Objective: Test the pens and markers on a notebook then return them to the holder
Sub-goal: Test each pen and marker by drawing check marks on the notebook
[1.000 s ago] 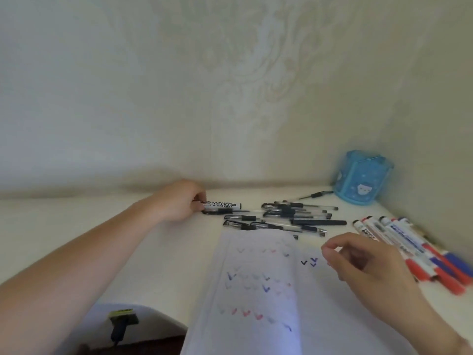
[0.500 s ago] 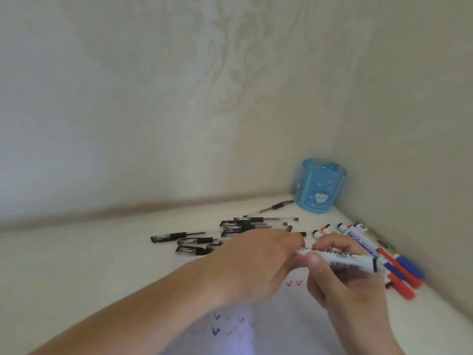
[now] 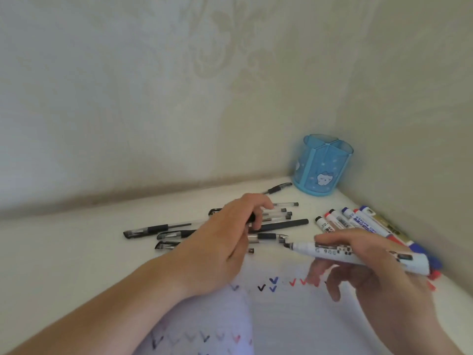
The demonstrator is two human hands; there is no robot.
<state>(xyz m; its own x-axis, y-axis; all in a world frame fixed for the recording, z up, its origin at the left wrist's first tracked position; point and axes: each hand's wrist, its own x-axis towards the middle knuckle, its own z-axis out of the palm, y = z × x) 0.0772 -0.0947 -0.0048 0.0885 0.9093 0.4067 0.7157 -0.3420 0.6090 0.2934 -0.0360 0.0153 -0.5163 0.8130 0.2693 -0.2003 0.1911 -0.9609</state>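
The right hand (image 3: 368, 262) holds the uncapped black marker (image 3: 355, 253) in a closed grip, tip just above the notebook (image 3: 294, 316). The left hand (image 3: 225, 239) appears to clasp its cap; this cannot be confirmed. Lower the tip beside the existing ticks and stroke lightly. The holder (image 3: 323, 165) stands in the tabletop (image 3: 76, 252) corner.

place: you're at a home desk corner, not an office or a lab.
walls: pale wallpaper (image 3: 179, 85) with an embossed floral pattern meets in a corner around you.
surface: a plain white desktop (image 3: 64, 252) runs up to both walls.
holder: your blue pen holder (image 3: 323, 167) with a cartoon animal face sits in the corner.
paper: an open notebook (image 3: 294, 316) with small tick marks lies before you.
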